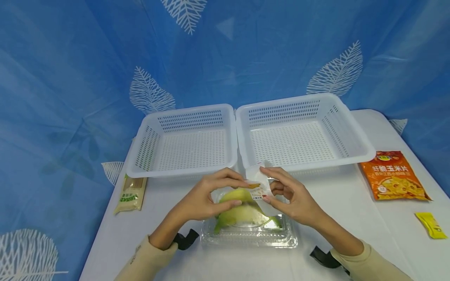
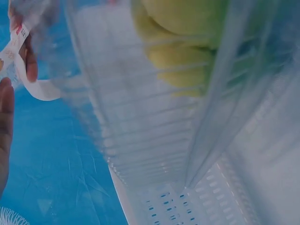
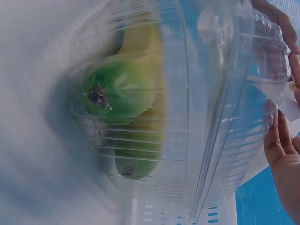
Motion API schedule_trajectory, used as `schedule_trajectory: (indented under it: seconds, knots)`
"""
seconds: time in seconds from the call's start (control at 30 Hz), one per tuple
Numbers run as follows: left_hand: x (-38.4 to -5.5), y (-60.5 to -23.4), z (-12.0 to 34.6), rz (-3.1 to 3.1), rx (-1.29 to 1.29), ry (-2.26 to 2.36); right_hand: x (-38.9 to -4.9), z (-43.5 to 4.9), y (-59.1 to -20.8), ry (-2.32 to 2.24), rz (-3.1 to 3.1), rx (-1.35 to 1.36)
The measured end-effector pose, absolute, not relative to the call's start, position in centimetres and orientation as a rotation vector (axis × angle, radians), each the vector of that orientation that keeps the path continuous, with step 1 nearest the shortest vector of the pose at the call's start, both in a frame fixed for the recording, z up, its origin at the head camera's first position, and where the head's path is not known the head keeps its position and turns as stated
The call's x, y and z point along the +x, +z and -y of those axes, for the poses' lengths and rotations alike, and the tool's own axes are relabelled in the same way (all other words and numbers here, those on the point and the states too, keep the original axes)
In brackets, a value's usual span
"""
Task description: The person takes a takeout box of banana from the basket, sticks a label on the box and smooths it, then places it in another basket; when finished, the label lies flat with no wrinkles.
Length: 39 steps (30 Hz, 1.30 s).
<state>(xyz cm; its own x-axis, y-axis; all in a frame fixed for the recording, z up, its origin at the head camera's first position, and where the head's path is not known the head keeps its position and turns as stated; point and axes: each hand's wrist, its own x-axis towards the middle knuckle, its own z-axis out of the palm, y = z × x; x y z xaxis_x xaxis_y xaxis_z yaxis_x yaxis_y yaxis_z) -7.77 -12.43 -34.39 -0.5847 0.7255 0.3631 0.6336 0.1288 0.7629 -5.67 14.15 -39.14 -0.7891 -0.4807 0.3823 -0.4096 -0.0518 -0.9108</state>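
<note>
Bananas (image 1: 242, 214), yellow with green ends, lie inside a clear plastic clamshell box (image 1: 249, 240) on the table. Above the box my right hand (image 1: 299, 199) pinches a curling white strip of paper labels (image 1: 268, 207) between thumb and fingers. A small food picture and print show on the strip. My left hand (image 1: 207, 191) touches the strip's left edge with its fingertips, its thumb apart from them. Through the clear box in the right wrist view, the bananas (image 3: 126, 93) show their dark tips. The left wrist view has the strip (image 2: 44, 89) hanging in a loop.
Two white perforated baskets, left (image 1: 183, 171) and right (image 1: 302, 166), stand side by side behind the box. Noodles or a similar pale packet (image 1: 131, 195) lies at left. An orange corn-flake snack bag (image 1: 395, 175) and a small yellow packet (image 1: 431, 225) lie at right.
</note>
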Motion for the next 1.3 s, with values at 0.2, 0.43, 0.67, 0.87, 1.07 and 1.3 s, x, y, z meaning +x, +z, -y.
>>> schedule_trajectory:
  seconds: [0.2,0.43,0.67,0.87,1.07,1.3]
  knots:
    - [-7.7,-34.0,13.0,-2.22,1.375,1.578,-5.7,-14.4,-39.2,-2.044,-2.115,-1.002]
    - [-7.5,-34.0,13.4,-2.156,1.344,1.634,-5.7,-14.5,-39.2,-2.054,-2.114,-1.02]
    - [-7.4,-33.7,14.1,-2.064,1.289,1.727,-5.6,-14.7,-39.1,-2.062,-2.106,-1.029]
    - [-7.5,-33.7,14.7,-2.021,1.272,1.698,-5.6,-15.1,-39.2,-2.14,-2.045,-1.124]
    - [-8.0,-34.7,15.2,-1.923,1.213,1.603,-5.8,-15.6,-39.2,-2.269,-2.013,-1.205]
    - [-8.9,-36.0,15.1,-1.834,1.169,1.501,-5.7,-16.1,-39.6,-2.257,-2.047,-1.057]
